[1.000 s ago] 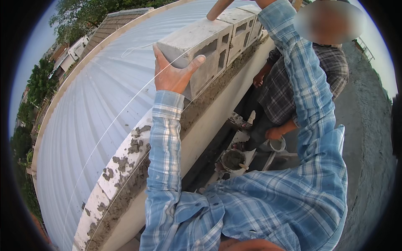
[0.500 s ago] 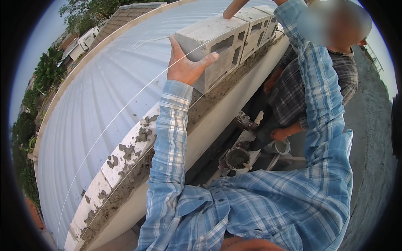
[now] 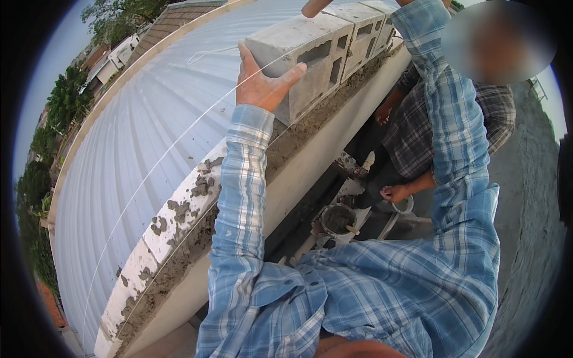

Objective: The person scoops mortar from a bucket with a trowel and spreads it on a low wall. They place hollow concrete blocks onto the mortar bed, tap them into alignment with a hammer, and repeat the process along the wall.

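Note:
My left hand (image 3: 259, 80) grips the near end of a grey hollow concrete block (image 3: 292, 36), fingers at its end and thumb against its holed face. The block stands in a row with others (image 3: 364, 39) on a mortar bed (image 3: 331, 101) along a wall top. A thin white string (image 3: 188, 128) runs past my hand. My right arm (image 3: 447, 131) reaches up beyond the top edge, its hand out of sight. The rounded end of a wooden handle (image 3: 313, 8) shows above the block.
A curved metal roof (image 3: 125, 167) lies left of the wall. A co-worker (image 3: 403, 146) in dark plaid crouches at the right beside mortar buckets (image 3: 339, 221). Mortar-spotted white blocks (image 3: 143, 274) line the lower wall top. Grey rough surface (image 3: 525, 227) is at far right.
The wooden handle has lifted off the block's top and moved up and left. My right hand has moved up out of view. The co-worker's head has shifted right.

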`<state>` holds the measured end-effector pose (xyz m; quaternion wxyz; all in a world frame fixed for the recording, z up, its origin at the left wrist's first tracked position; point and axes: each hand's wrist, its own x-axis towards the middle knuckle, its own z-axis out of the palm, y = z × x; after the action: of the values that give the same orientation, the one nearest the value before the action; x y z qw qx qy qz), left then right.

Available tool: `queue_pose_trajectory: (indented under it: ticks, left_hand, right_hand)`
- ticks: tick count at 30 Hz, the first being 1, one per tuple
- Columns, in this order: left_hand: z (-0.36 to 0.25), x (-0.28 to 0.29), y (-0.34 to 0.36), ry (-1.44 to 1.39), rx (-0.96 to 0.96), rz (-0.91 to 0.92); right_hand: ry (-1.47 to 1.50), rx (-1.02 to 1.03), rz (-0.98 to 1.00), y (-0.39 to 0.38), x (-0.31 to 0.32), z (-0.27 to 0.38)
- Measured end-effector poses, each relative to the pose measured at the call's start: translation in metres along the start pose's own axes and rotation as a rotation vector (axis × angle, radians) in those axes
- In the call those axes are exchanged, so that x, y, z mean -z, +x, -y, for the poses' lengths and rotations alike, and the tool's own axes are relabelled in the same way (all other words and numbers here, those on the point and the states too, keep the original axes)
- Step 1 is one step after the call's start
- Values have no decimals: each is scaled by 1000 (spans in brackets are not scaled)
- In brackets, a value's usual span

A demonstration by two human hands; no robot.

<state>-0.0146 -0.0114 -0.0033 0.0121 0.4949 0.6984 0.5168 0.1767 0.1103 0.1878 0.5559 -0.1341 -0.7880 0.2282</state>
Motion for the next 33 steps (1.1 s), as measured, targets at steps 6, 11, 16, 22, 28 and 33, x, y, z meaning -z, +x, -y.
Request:
queue_pose_trajectory:
  ticks: [6, 11, 16, 22, 28, 33]
  left_hand:
    - [-8, -4, 2, -53, 7, 15]
    - [-3, 1, 1, -38, -1, 3]
    - [-11, -4, 2, -46, 23, 21]
    - [-4, -5, 1, -31, -4, -27]
    - [-5, -2, 0, -15, -19, -35]
    - [-20, -15, 1, -34, 8, 10]
  right_hand:
    - [24, 1, 4, 5, 8, -6]
    - [43, -72, 25, 3, 2, -6]
    - [6, 25, -31, 12, 16, -5]
    - [25, 116, -100, 15, 30, -9]
    - [-35, 9, -161, -8, 34, 20]
    - [61, -61, -208, -49, 66, 42]
